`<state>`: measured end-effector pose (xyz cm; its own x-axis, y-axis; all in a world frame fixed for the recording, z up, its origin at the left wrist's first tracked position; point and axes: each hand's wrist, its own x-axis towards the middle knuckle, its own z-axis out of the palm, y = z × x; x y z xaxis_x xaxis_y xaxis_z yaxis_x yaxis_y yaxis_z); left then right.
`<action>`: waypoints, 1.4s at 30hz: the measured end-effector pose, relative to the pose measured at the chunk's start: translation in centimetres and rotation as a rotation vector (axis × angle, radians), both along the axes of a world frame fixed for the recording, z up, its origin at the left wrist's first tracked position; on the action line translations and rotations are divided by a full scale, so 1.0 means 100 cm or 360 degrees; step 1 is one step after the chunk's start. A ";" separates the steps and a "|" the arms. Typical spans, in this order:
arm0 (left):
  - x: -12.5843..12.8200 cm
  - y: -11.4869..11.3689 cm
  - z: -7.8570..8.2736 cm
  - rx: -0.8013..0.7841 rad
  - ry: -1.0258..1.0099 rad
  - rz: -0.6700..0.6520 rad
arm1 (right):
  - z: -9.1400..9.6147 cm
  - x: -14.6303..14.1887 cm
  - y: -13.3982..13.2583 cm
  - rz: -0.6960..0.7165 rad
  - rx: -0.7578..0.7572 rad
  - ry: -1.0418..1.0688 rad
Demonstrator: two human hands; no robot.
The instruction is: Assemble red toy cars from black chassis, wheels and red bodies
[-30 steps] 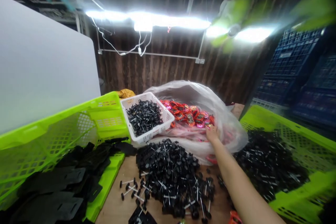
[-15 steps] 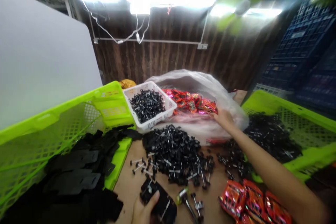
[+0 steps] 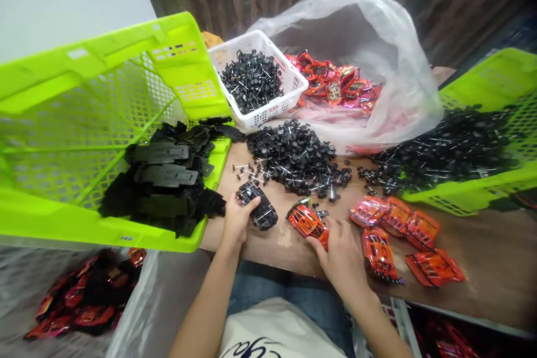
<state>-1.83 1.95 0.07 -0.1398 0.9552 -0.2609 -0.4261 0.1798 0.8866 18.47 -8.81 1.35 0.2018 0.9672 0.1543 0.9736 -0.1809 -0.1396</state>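
Note:
My left hand [image 3: 239, 218] grips a black toy car chassis [image 3: 263, 211], thumb on top, with metal axles showing across it. In my right hand [image 3: 338, 243] is an orange toy car body [image 3: 309, 221] with shiny decoration, held by its near end just above the table. The two parts are apart. Behind the body, a small tool or part with a yellow-green end [image 3: 304, 201] is mostly covered. Beyond my hands lies a heap of black wheels on metal axles [image 3: 293, 156]. Several more orange car bodies [image 3: 380, 254] rest on the table right of my right hand.
A green crate [image 3: 197, 78] at left holds flat black chassis plates [image 3: 168, 175]. Behind the heap stand a white basket [image 3: 268, 113] of wheel axles and a clear plastic bag [image 3: 403, 39] of orange bodies. Another green crate [image 3: 457, 190] with black wheels is at right.
My right hand has come back from the plastic bag to the front of the table and now holds an orange car body. My left hand still holds the chassis. The view has tilted down.

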 end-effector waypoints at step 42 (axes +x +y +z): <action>0.059 -0.055 0.020 0.0379 -0.0066 -0.0798 | 0.033 -0.005 0.022 0.0410 -0.0098 0.1787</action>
<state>4.04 -3.57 2.08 0.3529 0.9353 -0.0254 -0.3753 0.1664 0.9118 18.00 -6.60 4.67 -0.0089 0.9993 -0.0364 0.3152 -0.0317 -0.9485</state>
